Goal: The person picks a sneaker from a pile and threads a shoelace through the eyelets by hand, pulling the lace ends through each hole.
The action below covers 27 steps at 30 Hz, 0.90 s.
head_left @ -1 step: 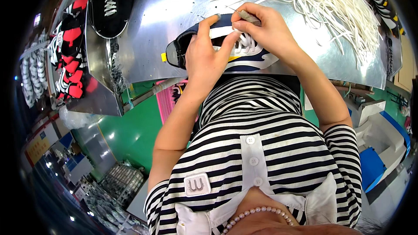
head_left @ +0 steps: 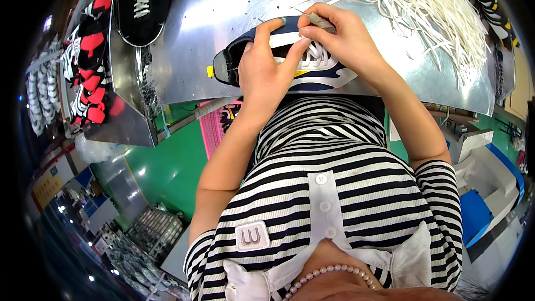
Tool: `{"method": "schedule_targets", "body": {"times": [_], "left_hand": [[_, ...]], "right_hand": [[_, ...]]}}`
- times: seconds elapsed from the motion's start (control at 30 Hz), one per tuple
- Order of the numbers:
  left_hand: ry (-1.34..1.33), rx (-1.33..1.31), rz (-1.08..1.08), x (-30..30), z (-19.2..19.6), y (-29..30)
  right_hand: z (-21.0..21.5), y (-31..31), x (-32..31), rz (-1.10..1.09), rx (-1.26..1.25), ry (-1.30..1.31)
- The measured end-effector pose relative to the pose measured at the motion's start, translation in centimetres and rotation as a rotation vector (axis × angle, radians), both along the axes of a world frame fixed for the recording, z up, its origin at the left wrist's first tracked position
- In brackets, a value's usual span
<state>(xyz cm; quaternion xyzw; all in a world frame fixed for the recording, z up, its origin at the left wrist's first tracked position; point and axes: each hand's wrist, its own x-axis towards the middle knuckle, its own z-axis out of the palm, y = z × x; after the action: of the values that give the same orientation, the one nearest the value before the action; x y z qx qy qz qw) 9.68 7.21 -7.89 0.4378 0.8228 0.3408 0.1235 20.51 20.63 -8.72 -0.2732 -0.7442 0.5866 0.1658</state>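
A navy and white sneaker [head_left: 317,79] with yellow accents lies on its side on the metal table, its toe to the right. My left hand [head_left: 263,69] grips it by the opening, index finger at the far side and thumb by the eyelets; its other fingers are hidden. White shoelace [head_left: 316,54] crosses the front of the sneaker. Close beside the left thumb, my right hand [head_left: 352,39] is closed, thumb and index finger pinched at the lace. That hand also holds an awl-like tool [head_left: 320,23] with a wrapped handle, its thin metal shaft pointing up and left.
A heap of loose white laces [head_left: 412,11] covers the far right of the metal table [head_left: 189,67]. At the far left lies a black laced shoe [head_left: 142,11]. Red, black and white shoe parts [head_left: 92,78] hang beyond the left edge. A pink basket [head_left: 212,134] stands below.
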Motion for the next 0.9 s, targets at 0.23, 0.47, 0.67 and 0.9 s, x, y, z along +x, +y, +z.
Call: {"method": "schedule_targets", "body": {"times": [0.23,0.47,0.67,0.9], "left_hand": [[-0.111,0.108,0.067,0.2,-1.3,0.2],[-0.095,0.143,0.054,0.4,-1.3,0.0],[-0.017,0.189,-0.013,0.2,-1.6,-0.5],[-0.223,0.251,-0.001,0.0,-2.0,-0.8]], "right_hand": [[0.0,-0.4,1.4,-0.054,0.156,0.124],[1.5,-1.0,3.9,0.063,0.367,-0.034],[1.4,-0.9,2.2,0.168,0.64,-0.204],[1.9,-1.6,-0.1,0.297,0.73,-0.372]]}}
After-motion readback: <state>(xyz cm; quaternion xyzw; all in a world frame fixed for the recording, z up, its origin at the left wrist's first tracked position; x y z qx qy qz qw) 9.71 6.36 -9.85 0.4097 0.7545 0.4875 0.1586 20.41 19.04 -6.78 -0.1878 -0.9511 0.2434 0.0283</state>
